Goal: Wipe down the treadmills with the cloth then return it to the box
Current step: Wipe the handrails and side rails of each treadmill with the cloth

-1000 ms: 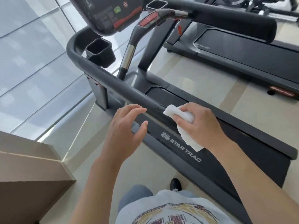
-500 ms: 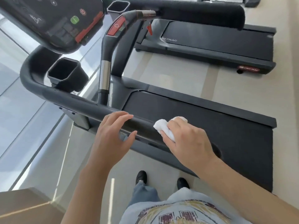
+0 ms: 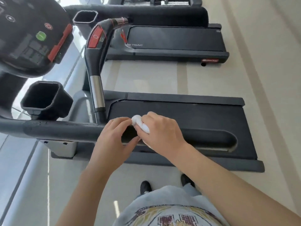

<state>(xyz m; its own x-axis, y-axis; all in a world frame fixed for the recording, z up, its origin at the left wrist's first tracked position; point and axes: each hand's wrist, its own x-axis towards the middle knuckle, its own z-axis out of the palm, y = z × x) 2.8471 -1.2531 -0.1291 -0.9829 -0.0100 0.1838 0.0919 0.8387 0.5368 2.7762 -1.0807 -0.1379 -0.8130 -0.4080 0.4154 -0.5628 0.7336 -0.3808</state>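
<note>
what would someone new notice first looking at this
The white cloth stands out most, bunched in the right hand against the dark side handrail of the near treadmill, with the left hand right beside it. Next come the red and green buttons on the console at upper left.
</note>
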